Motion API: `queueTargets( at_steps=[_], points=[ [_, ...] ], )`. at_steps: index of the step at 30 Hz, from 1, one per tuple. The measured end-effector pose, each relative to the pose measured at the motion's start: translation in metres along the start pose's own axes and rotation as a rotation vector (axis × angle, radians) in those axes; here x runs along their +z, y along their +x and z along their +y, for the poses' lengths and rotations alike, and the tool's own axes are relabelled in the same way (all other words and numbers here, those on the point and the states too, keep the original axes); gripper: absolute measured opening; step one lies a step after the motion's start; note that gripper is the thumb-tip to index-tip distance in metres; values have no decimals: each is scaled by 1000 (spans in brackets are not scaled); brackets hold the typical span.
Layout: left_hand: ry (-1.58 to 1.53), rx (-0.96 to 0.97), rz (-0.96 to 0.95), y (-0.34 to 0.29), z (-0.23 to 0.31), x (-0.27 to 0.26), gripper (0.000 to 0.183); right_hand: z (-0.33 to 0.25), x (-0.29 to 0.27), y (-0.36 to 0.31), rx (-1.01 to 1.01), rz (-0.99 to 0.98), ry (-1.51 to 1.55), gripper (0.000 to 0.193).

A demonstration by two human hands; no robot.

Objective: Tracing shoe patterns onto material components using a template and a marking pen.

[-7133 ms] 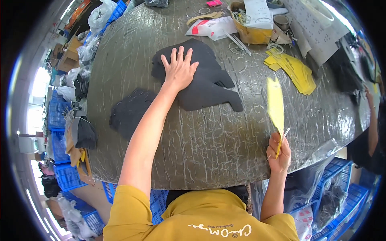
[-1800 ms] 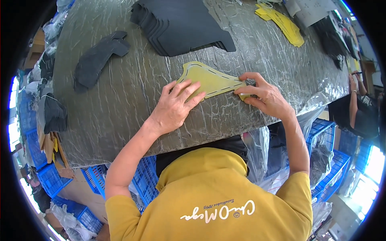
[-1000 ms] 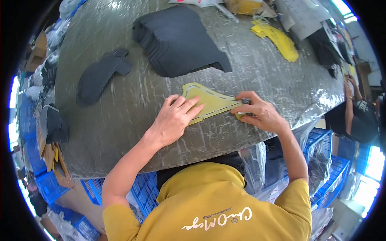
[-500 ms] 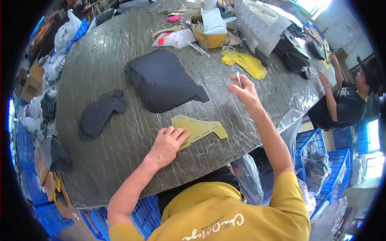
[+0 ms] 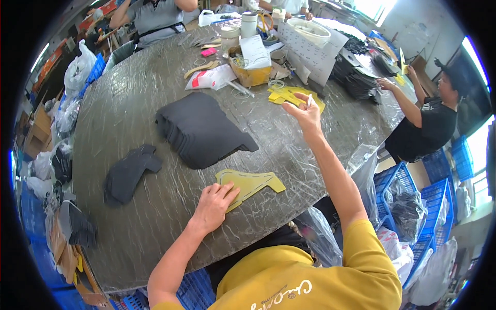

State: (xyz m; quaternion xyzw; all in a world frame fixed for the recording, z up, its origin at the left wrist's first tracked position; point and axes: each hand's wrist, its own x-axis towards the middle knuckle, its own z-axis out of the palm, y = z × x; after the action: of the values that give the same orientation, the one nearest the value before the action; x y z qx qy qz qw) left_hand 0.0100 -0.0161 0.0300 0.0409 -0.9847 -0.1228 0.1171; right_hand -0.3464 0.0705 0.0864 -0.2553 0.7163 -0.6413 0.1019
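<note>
Inspector: What is lying toward the left edge of the table point(image 5: 124, 248)?
Me: Small dark pieces point(image 5: 129, 173) are lying there. Right of them, a larger dark stack point(image 5: 199, 126) is resting, its layers fanning out along the near left side.

Inspector: Your left hand point(image 5: 211, 206)?
Me: I am resting it flat, fingers nearly together, on the left end of the slotted yellow piece point(image 5: 256, 182), which is lying near the table's near edge.

Inspector: Your right hand point(image 5: 306, 119)?
Me: I am holding it above the table, narrowly gripping a slim white stick point(image 5: 309, 101). Yellow sheets point(image 5: 281, 95) are showing behind it.
</note>
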Motion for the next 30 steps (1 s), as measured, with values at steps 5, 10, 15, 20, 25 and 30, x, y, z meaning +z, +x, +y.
queueTargets(
  at_steps=[5,10,15,20,25,30],
  points=[
    [3,12,-11,0,2,-1,52,-3,-19,11,-46,85,-31,75],
    [3,9,6,1,4,2,52,-4,-42,16,-128,133,-86,79],
    [13,8,12,-2,2,4,52,-8,-50,12,-42,111,-121,82],
    [21,8,1,-1,1,2,53,-17,-55,1,-95,110,-123,82],
    [-4,13,36,1,3,4,51,-27,-57,-4,-117,144,-176,80],
    [6,-9,39,-1,5,2,51,-34,-57,-9,-124,120,-160,78]
  ],
)
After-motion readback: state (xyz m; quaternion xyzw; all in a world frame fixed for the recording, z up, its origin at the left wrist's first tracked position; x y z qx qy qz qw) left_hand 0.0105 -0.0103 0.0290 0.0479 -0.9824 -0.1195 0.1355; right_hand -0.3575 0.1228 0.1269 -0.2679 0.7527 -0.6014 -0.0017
